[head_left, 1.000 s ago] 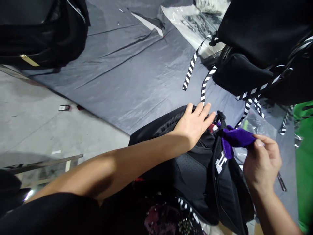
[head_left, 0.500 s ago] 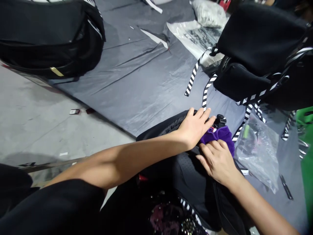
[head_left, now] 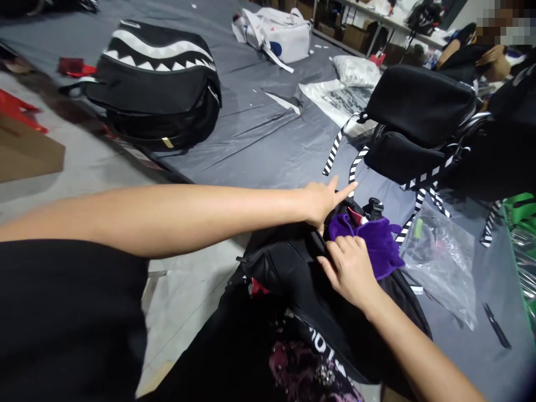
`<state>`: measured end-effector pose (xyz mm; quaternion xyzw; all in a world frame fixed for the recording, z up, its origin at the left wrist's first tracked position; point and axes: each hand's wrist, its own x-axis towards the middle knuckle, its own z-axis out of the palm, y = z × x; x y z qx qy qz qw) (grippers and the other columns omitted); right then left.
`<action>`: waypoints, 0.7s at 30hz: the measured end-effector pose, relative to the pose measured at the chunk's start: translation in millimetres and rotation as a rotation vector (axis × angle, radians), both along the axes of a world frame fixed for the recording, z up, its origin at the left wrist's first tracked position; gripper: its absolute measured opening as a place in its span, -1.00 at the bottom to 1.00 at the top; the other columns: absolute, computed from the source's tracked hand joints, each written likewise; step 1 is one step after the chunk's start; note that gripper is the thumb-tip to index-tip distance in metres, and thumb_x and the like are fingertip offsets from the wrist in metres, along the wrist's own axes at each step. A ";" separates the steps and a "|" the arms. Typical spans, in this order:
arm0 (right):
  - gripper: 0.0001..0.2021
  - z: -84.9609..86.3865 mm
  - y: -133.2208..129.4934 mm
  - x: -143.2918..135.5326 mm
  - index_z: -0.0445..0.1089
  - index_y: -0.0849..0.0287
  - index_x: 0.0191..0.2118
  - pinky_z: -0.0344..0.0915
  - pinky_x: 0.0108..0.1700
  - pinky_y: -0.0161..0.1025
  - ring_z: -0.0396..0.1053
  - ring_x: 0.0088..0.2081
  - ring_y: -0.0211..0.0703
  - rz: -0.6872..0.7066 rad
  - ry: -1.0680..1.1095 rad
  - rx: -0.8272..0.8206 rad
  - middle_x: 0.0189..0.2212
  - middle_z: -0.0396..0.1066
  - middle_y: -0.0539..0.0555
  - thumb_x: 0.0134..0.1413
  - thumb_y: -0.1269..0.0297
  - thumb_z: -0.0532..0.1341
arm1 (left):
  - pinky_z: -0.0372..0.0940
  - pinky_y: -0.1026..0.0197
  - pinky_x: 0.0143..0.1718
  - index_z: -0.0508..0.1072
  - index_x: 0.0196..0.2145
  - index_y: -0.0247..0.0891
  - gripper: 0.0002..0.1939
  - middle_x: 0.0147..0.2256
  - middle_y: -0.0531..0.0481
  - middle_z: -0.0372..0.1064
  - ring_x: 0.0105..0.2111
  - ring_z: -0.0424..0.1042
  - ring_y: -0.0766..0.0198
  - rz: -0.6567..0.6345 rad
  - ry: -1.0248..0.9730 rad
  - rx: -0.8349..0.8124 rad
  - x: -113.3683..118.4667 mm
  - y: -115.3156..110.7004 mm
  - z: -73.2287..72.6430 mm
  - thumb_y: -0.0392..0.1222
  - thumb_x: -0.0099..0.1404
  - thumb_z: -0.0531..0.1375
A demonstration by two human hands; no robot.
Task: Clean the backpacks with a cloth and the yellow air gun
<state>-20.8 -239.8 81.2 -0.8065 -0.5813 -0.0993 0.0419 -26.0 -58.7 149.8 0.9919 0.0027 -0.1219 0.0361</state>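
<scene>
A black bag [head_left: 288, 262] lies across my lap, its upper part at the edge of the grey cloth. My left hand [head_left: 324, 202] is at the bag's upper rim, two fingers stretched apart and the rest partly hidden. Purple fabric [head_left: 379, 245] bulges from the bag beside a black buckle [head_left: 376, 207]. The fingers of my right hand [head_left: 349, 268] are curled against the lower edge of this fabric, closed on it.
Black backpacks [head_left: 421, 103] with striped straps lie at the right. Nearby are a clear plastic bag [head_left: 444, 268] and black snips [head_left: 496, 325]. Another black backpack [head_left: 154, 89] is upper left, a white bag [head_left: 288, 36] farther back. A person's hand [head_left: 491, 54] shows upper right.
The view has tilted up, showing more of the far area. My left hand has moved slightly left with fingers spread differently; my right hand has shifted left, and more purple fabric shows.
</scene>
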 end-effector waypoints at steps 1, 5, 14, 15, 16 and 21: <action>-0.77 -1.6 0.1 -2.8 0.40 0.24 -0.24 0.04 -0.19 -0.11 0.18 -0.29 -0.04 0.026 0.011 0.000 -0.37 0.32 0.13 0.27 0.21 0.08 | 0.32 0.01 -0.03 -0.52 0.35 -0.03 0.46 0.37 -0.38 -0.44 0.09 0.29 -0.14 0.008 -0.013 0.024 -1.2 -2.7 -2.6 -0.11 -0.16 0.49; -0.77 -8.5 -1.2 -1.8 0.41 0.25 -0.21 0.03 -0.18 -0.11 0.20 -0.28 -0.04 0.050 0.006 -0.004 -0.36 0.34 0.14 0.27 0.23 0.08 | 0.36 0.02 -0.09 -0.49 0.35 0.04 0.35 0.37 -0.37 -0.41 0.07 0.30 -0.14 0.008 -0.087 0.124 1.5 -10.7 -19.3 -0.23 -0.04 0.44; -0.80 -19.7 3.1 14.1 0.41 0.23 -0.26 0.02 -0.19 -0.12 0.24 -0.30 -0.04 -0.005 -0.025 0.019 -0.37 0.37 0.12 0.27 0.28 0.07 | 0.34 0.02 -0.07 -0.42 0.36 0.05 0.35 0.35 -0.34 -0.24 0.06 0.30 -0.15 -0.065 -0.104 0.107 16.7 -4.2 -36.2 -0.19 -0.08 0.45; -0.80 -20.6 3.2 13.9 0.41 0.23 -0.27 0.02 -0.20 -0.12 0.24 -0.30 -0.05 -0.004 -0.027 0.023 -0.38 0.37 0.12 0.27 0.28 0.08 | 0.34 0.03 -0.08 -0.41 0.37 0.04 0.30 0.33 -0.34 -0.20 0.04 0.31 -0.13 -0.063 -0.128 0.111 14.9 -4.0 -36.8 -0.22 -0.04 0.42; -0.80 -21.6 3.2 13.6 0.41 0.23 -0.27 0.02 -0.20 -0.13 0.25 -0.30 -0.05 -0.001 -0.029 0.029 -0.38 0.37 0.12 0.27 0.28 0.07 | 0.34 0.05 -0.10 -0.39 0.37 0.03 0.22 0.32 -0.33 -0.15 0.02 0.33 -0.11 -0.058 -0.156 0.118 12.6 -4.2 -37.4 -0.26 0.03 0.37; -0.77 -23.8 1.1 15.3 0.41 0.25 -0.23 0.04 -0.19 -0.12 0.28 -0.29 -0.04 0.002 -0.061 0.060 -0.36 0.40 0.15 0.29 0.26 0.06 | 0.33 0.09 -0.16 -0.28 0.38 -0.02 -0.14 0.30 -0.32 -0.12 -0.02 0.36 -0.02 -0.070 -0.210 0.131 3.0 -5.5 -39.1 -0.40 0.24 0.04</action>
